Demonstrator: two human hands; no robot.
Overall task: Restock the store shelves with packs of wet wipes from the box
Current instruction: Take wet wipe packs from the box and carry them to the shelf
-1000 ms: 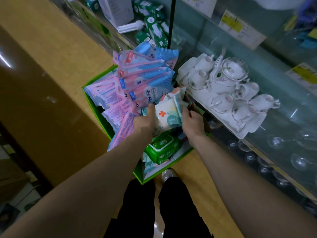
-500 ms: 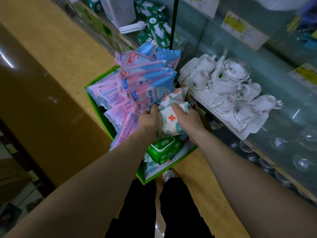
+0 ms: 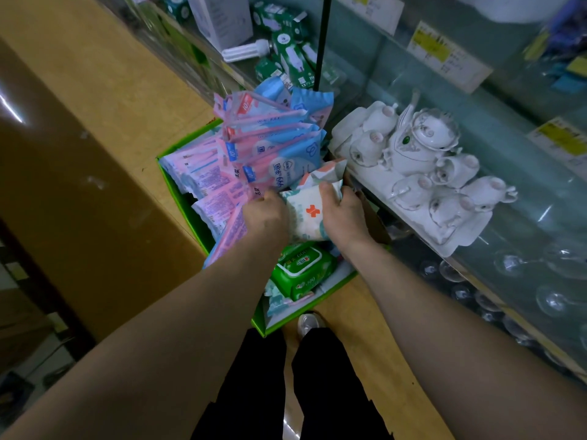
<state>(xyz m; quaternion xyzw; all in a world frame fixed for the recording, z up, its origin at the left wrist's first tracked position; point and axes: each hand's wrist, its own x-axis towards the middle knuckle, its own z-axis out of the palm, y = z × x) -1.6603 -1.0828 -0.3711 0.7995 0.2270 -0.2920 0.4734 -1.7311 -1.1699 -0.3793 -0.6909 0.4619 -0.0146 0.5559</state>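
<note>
A green box on the floor is packed with wet wipes. A fan of pink and blue packs rises from it. My left hand grips the lower ends of that fan. My right hand grips a white pack with a red cross, fingers curled over its top edge. The pack sits between my two hands, above the box. A green pack with a lid lies lower in the box.
A glass shelf unit stands to the right, holding a white tea set. Boxed light bulbs sit on the far shelf. A brown counter runs along the left. My legs and a shoe are below the box.
My right hand has slid from the pack's right side up over its top edge, closing in on my left hand. The white pack has shifted slightly toward me.
</note>
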